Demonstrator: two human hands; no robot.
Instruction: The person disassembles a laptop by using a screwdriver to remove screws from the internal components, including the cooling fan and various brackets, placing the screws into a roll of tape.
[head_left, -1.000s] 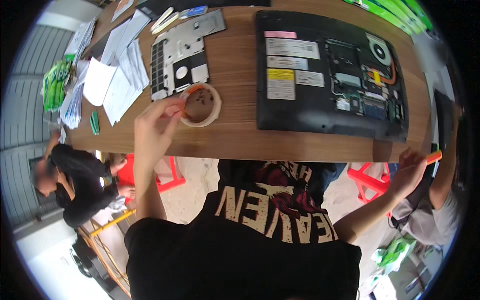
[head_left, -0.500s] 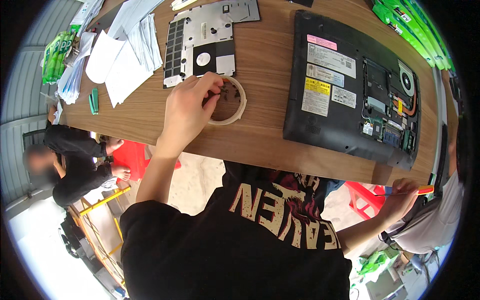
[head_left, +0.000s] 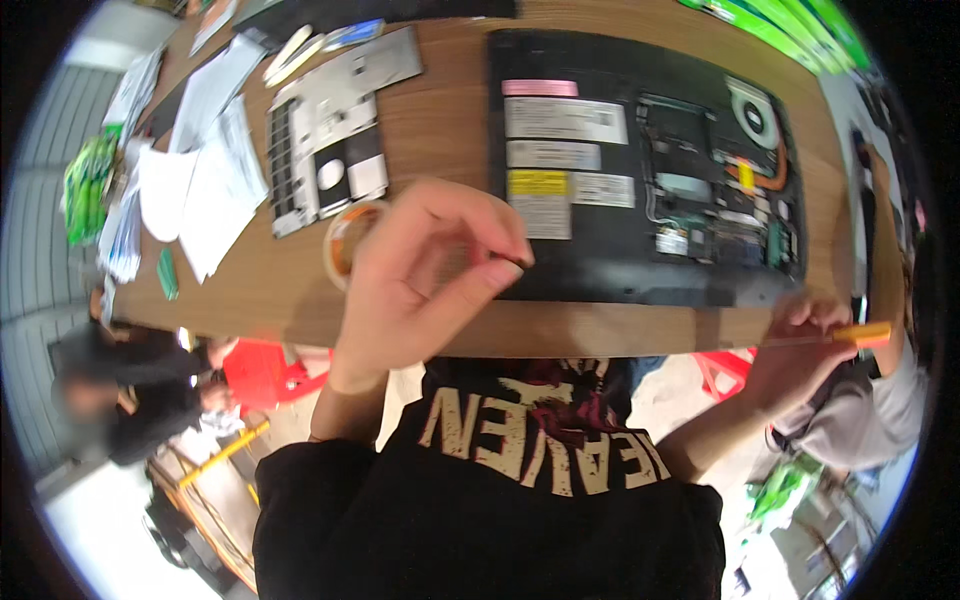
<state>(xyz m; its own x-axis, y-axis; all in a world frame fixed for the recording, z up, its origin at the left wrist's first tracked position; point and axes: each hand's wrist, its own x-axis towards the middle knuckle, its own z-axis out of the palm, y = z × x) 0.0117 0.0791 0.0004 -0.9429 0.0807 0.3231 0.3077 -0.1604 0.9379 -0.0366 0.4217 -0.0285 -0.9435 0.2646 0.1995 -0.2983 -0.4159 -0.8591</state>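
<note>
My left hand [head_left: 430,270] is raised in front of the laptop's near left corner, thumb and forefinger pinched on a tiny dark screw [head_left: 512,262], mostly covered by the fingertips. Behind that hand, partly hidden, lies a roll of tape [head_left: 338,250] on the table. The black laptop [head_left: 590,270] rests bottom side up, its fan, copper heat pipe and boards exposed. At the table's right front edge, my right hand [head_left: 800,345] is closed on a screwdriver with an orange-yellow handle [head_left: 862,333]; its thin shaft points left.
A removed laptop bottom cover [head_left: 365,110] lies left of the laptop. Loose papers [head_left: 215,190] and a green stapler [head_left: 167,273] are farther left. Green paper packs [head_left: 790,30] sit at the far right. Other people are near both sides, one in dark clothes [head_left: 150,390] at left.
My left hand has left the tape roll and moved right toward the laptop, carrying the screw. The view has shifted right. My right hand still holds the screwdriver, slightly higher in view.
</note>
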